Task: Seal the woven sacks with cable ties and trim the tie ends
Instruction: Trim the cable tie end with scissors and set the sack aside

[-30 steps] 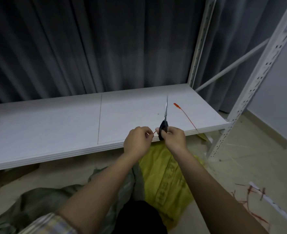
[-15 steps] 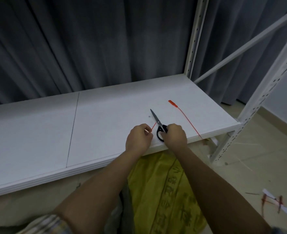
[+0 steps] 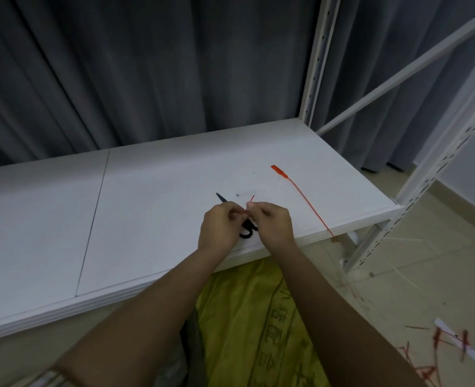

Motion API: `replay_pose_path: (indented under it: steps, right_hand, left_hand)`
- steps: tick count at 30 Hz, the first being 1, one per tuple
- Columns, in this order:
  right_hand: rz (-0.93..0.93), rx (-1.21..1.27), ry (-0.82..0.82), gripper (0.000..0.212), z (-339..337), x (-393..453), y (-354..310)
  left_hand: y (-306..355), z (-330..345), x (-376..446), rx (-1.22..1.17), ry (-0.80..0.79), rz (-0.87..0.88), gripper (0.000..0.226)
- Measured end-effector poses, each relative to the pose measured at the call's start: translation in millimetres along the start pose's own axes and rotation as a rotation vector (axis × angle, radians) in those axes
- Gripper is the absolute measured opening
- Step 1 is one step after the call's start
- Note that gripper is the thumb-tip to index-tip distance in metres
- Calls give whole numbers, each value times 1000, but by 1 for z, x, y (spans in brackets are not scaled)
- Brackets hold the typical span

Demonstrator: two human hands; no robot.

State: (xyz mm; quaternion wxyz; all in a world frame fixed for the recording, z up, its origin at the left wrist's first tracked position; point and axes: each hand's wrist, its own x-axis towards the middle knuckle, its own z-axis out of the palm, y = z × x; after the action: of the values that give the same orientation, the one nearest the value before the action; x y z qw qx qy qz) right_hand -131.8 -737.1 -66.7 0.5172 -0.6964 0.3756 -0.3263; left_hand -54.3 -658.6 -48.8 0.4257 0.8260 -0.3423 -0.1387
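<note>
On the white shelf point(image 3: 152, 208) my left hand point(image 3: 220, 229) and right hand point(image 3: 272, 226) meet, pinching a short red tie offcut point(image 3: 251, 199). It is small, so I think it may slip onto the scissors point(image 3: 246, 229) below.

Shelf board point(image 3: 152, 208): plain white, with one thin dark seam line. Rack uprights point(image 3: 316, 60): white, with rows of small dark slots. Curtain point(image 3: 147, 68): dark grey-blue, in vertical folds. Cable tie point(image 3: 300, 191) on the shelf: red-orange throughout. Short tie offcut point(image 3: 251, 198) at the fingertips: red. Scissors point(image 3: 221, 197): black blades and black handles. Woven sack point(image 3: 258, 325): yellow with faint dark printed characters. Second sack point(image 3: 191, 336): dull grey-green. Floor point(image 3: 415, 263): pale beige tiles, scattered with red strands.
</note>
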Motion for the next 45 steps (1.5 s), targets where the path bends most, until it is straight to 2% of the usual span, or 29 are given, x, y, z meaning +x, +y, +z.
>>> replay_pose_path:
  steps: [2,5,7,9,12,18,21,24,26,30,35,42,45]
  right_hand:
    - [89,148,-29,13,-5,1,-4]
    - [149,210,70,7,-25,12,-2]
    - [124,29,188,12,-47,28,4]
    - [92,-293,271,22,-75,44,13]
    - [98,-567,295,25,-105,66,32]
    - [94,-645,243,35,-109,80,47]
    - [-181,-742,232,30,-89,58,42]
    - [-457,-660,147,20,-50,18,27]
    - [-533,-591,75,18,-23,-12,12]
    - [-504,-489,-97,24,25,-72,-27]
    - [-535,-532,-391,29,79,-147,-87]
    - [-599,-711,-818,27,154,-261,-149]
    - [-485,-688,-970,27,181,-314,-160]
  left_hand:
    - [8,7,1,-28,0,31,12]
    - [19,22,5,-64,-27,47,14]
    - [25,31,8,-1,-61,49,23]
    - [26,36,12,81,-79,67,24]
    - [21,40,17,129,-83,67,20]
    - [11,44,14,160,-89,60,19]
    - [1,35,6,150,-84,47,17]
    - [-7,12,-11,146,-61,9,19]
    - [-12,-11,-25,173,-41,5,21]
    - [-25,-74,-65,374,-41,-36,27]
    - [-56,-165,-127,624,-91,-121,30]
    - [-96,-279,-220,660,25,-237,30]
    - [-113,-320,-260,660,82,-269,30]
